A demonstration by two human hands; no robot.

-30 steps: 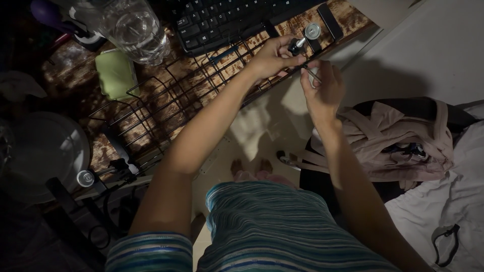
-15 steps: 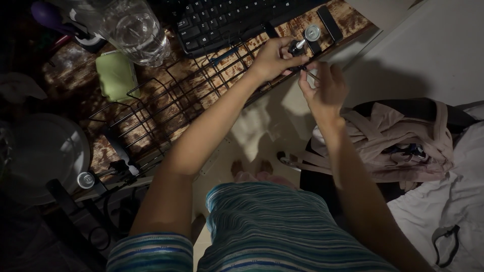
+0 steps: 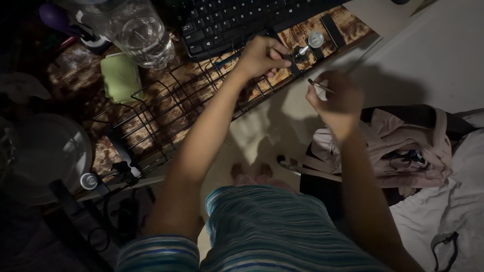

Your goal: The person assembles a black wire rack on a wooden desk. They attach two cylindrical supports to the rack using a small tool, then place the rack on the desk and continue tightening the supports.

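Observation:
My left hand [image 3: 263, 56] grips a small metal clamp fitting with a round silver knob [image 3: 313, 40] at the front edge of the worn wooden desk [image 3: 166, 106]. My right hand [image 3: 339, 98] is a little to the right and below it, off the desk edge, fingers closed on a thin metal rod [image 3: 318, 85] that points up-left toward the clamp. A black wire rack [image 3: 151, 126] lies on the desk under my left forearm.
A black keyboard [image 3: 237, 17] sits at the back of the desk. A clear glass jar [image 3: 138, 32] and a green pad [image 3: 120, 76] are at left. A second silver knob [image 3: 89, 180] is on the desk's left edge. Pink clothes and a bag [image 3: 398, 146] lie on the floor at right.
My right hand has drawn away from the clamp, down and to the right, with the thin rod. My left hand stays on the clamp.

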